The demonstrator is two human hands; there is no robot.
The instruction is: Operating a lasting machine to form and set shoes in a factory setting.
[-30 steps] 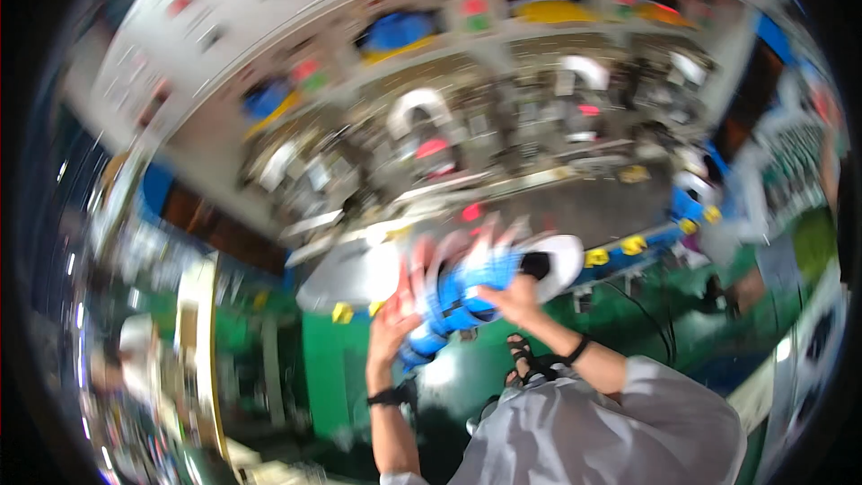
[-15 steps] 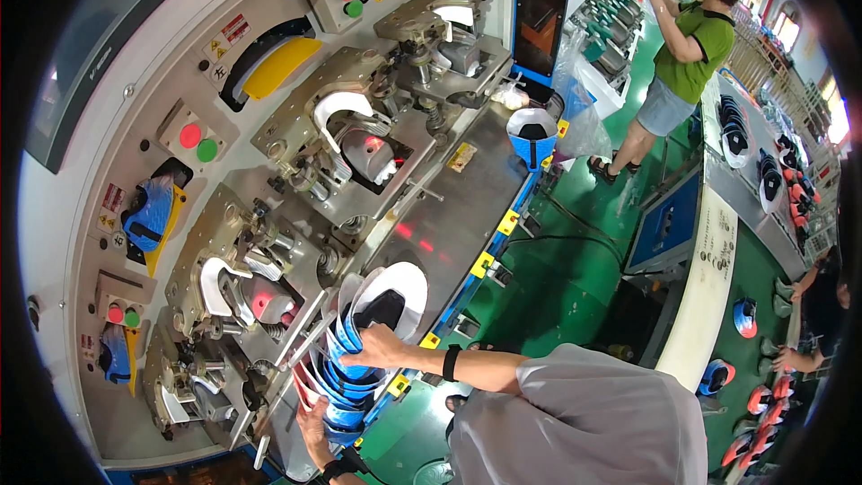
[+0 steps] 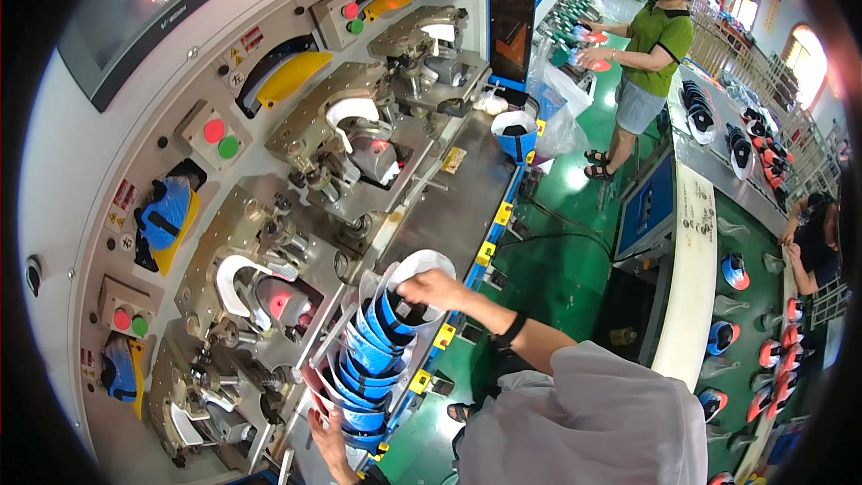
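Note:
A long nested row of blue shoe uppers with white edges and dark linings lies on the metal ledge before me. At its far end my right hand reaches over the top upper, fingers bent together at its white and black opening; the fingertips are partly hidden. My left hand lies along the near left side of the row, fingers stretched out against the uppers, not wrapped round them. A dark band circles my right wrist.
Machine stations with metal clamps and heel forms line the left. Red and green buttons sit on the panel. Another upper stands at the ledge's far end. A person in green holds shoes beyond; shoes fill a rack at right.
My right hand has moved from the row's side up to the top upper's opening. My left hand's fingers have straightened. The view has shifted, and the person in green has lowered their hands.

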